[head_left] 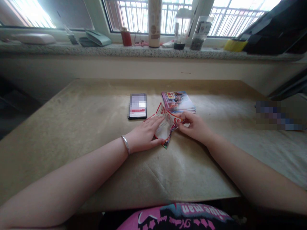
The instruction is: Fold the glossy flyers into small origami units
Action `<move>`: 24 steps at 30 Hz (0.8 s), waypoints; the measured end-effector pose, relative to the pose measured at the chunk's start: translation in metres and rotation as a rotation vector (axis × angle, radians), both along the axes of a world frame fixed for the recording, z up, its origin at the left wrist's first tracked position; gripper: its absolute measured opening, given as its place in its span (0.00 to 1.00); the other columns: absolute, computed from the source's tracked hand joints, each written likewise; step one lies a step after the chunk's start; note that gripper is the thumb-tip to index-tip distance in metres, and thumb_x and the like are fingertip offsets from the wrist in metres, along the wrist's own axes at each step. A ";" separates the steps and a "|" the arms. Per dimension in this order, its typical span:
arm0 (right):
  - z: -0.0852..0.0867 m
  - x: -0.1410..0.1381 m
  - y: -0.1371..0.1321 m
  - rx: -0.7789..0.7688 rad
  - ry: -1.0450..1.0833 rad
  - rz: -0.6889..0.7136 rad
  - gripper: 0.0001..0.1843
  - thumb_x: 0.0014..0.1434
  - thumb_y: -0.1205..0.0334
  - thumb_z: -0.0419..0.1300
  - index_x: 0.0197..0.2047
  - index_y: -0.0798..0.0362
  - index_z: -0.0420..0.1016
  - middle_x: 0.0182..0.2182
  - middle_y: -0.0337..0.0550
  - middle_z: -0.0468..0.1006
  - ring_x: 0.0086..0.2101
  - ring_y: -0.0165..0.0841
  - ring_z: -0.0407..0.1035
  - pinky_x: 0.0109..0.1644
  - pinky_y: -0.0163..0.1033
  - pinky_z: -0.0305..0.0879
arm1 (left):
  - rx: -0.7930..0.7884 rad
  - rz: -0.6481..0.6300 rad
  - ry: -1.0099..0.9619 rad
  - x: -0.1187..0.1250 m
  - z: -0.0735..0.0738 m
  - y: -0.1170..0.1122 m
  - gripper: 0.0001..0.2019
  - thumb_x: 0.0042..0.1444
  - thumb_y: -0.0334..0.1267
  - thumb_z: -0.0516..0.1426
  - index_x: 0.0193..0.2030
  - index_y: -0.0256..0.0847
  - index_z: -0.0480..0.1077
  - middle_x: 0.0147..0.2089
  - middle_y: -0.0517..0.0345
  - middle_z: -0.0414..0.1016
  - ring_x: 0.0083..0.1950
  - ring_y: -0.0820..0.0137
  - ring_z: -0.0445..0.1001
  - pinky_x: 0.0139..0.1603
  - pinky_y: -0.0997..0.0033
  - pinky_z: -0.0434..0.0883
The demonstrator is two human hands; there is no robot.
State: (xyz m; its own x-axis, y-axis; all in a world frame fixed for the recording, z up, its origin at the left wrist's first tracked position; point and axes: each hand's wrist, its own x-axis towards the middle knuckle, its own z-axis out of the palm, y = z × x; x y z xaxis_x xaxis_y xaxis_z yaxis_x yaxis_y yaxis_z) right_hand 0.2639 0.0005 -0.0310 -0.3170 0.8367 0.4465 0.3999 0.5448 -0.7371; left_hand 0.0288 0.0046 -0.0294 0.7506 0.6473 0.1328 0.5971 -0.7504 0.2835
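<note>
A printed paper leaflet (165, 127) with red lettering lies partly folded on the table before me, its right side lifted off the surface. My left hand (146, 134), with a silver bangle at the wrist, rests flat on the leaflet, fingers stretched out. Thumb and fingers of my right hand (193, 126) pinch the leaflet's raised right edge. Just behind it sits a stack of colourful leaflets (179, 101). To the left of the stack lies a phone (137, 107) with its screen lit and blurred out.
The table (72, 134) has a pale, glossy cover. A granite windowsill (134, 51) beyond it holds a red bottle (126, 37), a tall cylinder (154, 25), clear containers (198, 35), a yellow object (235, 44) and a dark bag (271, 32). A blurred item (278, 116) lies at the right.
</note>
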 end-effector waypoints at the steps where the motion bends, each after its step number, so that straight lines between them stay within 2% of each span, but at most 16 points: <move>1: 0.001 0.000 -0.001 0.019 -0.027 -0.003 0.11 0.53 0.65 0.59 0.25 0.50 0.59 0.29 0.40 0.76 0.29 0.29 0.69 0.33 0.36 0.69 | 0.008 -0.015 -0.054 -0.001 -0.002 0.001 0.41 0.57 0.52 0.55 0.69 0.33 0.42 0.70 0.37 0.49 0.71 0.54 0.48 0.69 0.52 0.53; 3: 0.003 0.000 -0.002 0.043 -0.064 0.000 0.08 0.53 0.64 0.60 0.26 0.51 0.63 0.25 0.38 0.74 0.26 0.28 0.68 0.31 0.35 0.68 | 0.042 -0.043 -0.152 -0.003 -0.005 0.002 0.44 0.56 0.51 0.58 0.70 0.35 0.38 0.69 0.36 0.46 0.71 0.53 0.48 0.68 0.51 0.56; 6: 0.006 -0.001 -0.006 0.046 -0.129 0.047 0.04 0.54 0.64 0.59 0.29 0.53 0.69 0.25 0.39 0.76 0.27 0.29 0.69 0.32 0.35 0.68 | 0.119 -0.095 -0.240 -0.004 -0.007 0.003 0.47 0.54 0.49 0.60 0.70 0.38 0.34 0.70 0.34 0.42 0.72 0.51 0.44 0.67 0.48 0.57; 9: 0.007 -0.001 -0.007 0.041 -0.182 0.080 0.03 0.56 0.64 0.59 0.32 0.53 0.73 0.28 0.42 0.78 0.29 0.30 0.71 0.35 0.36 0.69 | 0.227 -0.118 -0.288 -0.003 -0.005 0.003 0.48 0.52 0.48 0.61 0.70 0.39 0.36 0.71 0.35 0.35 0.73 0.47 0.37 0.68 0.44 0.52; 10: 0.007 -0.001 -0.007 0.044 -0.188 0.084 0.03 0.55 0.64 0.60 0.32 0.53 0.73 0.29 0.42 0.79 0.29 0.30 0.72 0.35 0.36 0.69 | 0.260 -0.118 -0.290 -0.003 -0.004 0.003 0.47 0.52 0.48 0.62 0.70 0.39 0.38 0.71 0.36 0.36 0.73 0.46 0.36 0.68 0.42 0.51; 14: 0.006 0.000 -0.006 0.056 -0.202 0.108 0.03 0.56 0.65 0.59 0.34 0.54 0.74 0.29 0.42 0.79 0.29 0.30 0.71 0.34 0.36 0.69 | 0.313 -0.160 -0.223 -0.004 0.000 0.001 0.49 0.49 0.57 0.62 0.69 0.37 0.42 0.68 0.38 0.50 0.72 0.47 0.40 0.70 0.43 0.49; 17: 0.006 0.001 -0.005 0.047 -0.248 0.110 0.05 0.56 0.66 0.59 0.36 0.54 0.75 0.28 0.41 0.78 0.27 0.29 0.71 0.31 0.34 0.67 | 0.318 -0.161 -0.191 -0.005 0.001 0.001 0.54 0.44 0.64 0.61 0.69 0.34 0.44 0.65 0.37 0.56 0.71 0.47 0.45 0.70 0.45 0.50; 24: 0.009 0.001 -0.006 0.038 -0.273 0.106 0.05 0.57 0.64 0.59 0.36 0.54 0.76 0.27 0.41 0.79 0.26 0.28 0.71 0.28 0.32 0.65 | 0.309 -0.122 -0.132 -0.004 0.004 0.003 0.46 0.47 0.59 0.62 0.67 0.38 0.51 0.59 0.43 0.64 0.65 0.53 0.60 0.69 0.44 0.49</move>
